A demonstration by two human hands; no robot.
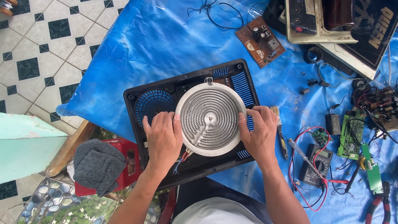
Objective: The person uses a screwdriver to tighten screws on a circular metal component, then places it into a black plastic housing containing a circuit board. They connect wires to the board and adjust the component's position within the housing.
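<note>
I see both hands gripping the round heating element (210, 118), a pale disc with a spiral coil, at its opposite edges: left hand (163, 138) on the left rim, right hand (260, 132) on the right rim, fingers curled over the edge. The disc sits over the open black cooker housing (141, 97), which lies on the blue-covered surface (166, 37). The disc hides most of the housing's interior; I can make out only a blue fan grille (154, 103) and blue vent slats (242, 87). Coloured wires (180, 161) emerge below the disc, their ends unclear. A paintbrush (278, 130) lies just beside the right hand, partly hidden by it. A multimeter (316, 161) with red leads lies further right. A brown circuit board (260, 40) lies above. The appliances at the top right are cut off by the frame
</note>
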